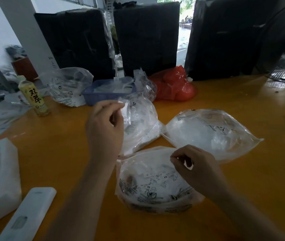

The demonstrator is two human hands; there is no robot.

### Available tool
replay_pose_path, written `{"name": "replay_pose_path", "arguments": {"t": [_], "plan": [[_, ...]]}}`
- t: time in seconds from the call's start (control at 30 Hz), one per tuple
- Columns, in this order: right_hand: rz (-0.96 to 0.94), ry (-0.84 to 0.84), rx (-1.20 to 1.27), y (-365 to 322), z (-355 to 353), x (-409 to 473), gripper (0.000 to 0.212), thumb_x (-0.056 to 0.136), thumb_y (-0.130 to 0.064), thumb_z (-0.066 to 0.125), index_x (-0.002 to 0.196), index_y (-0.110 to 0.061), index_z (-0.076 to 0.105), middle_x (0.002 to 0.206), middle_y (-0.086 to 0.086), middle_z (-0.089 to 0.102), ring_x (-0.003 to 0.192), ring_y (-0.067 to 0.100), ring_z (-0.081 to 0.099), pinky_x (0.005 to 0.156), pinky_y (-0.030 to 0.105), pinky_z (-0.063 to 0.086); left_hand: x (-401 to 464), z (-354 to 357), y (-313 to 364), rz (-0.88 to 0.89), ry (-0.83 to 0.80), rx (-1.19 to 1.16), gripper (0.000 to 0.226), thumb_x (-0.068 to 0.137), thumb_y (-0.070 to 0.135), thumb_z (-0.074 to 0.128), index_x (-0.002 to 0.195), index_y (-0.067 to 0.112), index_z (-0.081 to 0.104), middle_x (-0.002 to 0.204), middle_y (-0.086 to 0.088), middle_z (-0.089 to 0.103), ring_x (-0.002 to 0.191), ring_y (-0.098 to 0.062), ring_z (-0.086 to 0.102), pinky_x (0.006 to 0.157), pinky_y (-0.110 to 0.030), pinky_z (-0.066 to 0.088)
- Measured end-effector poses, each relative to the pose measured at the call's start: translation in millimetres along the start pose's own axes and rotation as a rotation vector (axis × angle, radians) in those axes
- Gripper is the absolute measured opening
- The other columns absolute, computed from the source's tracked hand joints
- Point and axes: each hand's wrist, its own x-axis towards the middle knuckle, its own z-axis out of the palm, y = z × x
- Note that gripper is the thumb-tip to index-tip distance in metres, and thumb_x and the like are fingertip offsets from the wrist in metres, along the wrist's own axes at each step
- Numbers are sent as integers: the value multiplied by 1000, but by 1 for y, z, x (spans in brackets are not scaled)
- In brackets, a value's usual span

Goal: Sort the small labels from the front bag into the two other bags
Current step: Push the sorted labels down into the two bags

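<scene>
Left hand (106, 126) pinches a label (123, 103) at the left bag (141, 122) mouth; right hand (193, 164) fingertips pinched together over the front bag (155, 188), hold unclear; beneath it many labels remain; sorting unfinished.

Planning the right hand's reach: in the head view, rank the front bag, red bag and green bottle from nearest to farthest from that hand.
1. Front bag: directly under the right hand, touching it.
2. Red bag: far side of the table, ahead.
3. Green bottle: far left, past the left hand.
</scene>
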Motion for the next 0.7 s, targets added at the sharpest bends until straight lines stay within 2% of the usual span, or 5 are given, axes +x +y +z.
{"name": "replay_pose_path", "arguments": {"t": [0.13,0.23,0.3,0.5,0.7], "plan": [[64,81,-109,11,1,4,5,96,-23,65,97,-22,70,87,-17,58,77,0,53,70,15,40,16,23,-24,-165,-450,264,30,103,10,62,130,13,72,138,-11,65,123,-26,61,102,-29,48],[270,148,-302,40,-13,14,19,101,-18,59,117,-18,69,114,1,67,103,18,57,88,31,45,11,38,-35,-126,-915,613,32,108,29,46,132,24,66,162,-10,33,150,-38,20,120,-51,24],[353,86,-505,60,-23,18,30,101,-17,57,130,-20,65,131,7,64,119,27,54,100,38,39,13,42,-38,-106,-1009,693,40,106,32,41,143,30,54,162,-11,20,149,-40,8,120,-59,16],[399,-155,-738,80,-19,24,38,100,-23,55,137,-26,59,136,6,61,121,27,54,102,38,44,21,47,-31,-91,-1077,498,64,107,18,35,165,35,17,170,0,28,155,-32,16,120,-58,16],[419,105,-563,82,-22,27,18,99,-18,61,110,-17,76,111,9,72,99,28,64,84,36,49,-1,36,-22,-11,-550,287,49,99,7,48,144,22,59,155,0,53,147,-27,37,118,-51,26]]}}
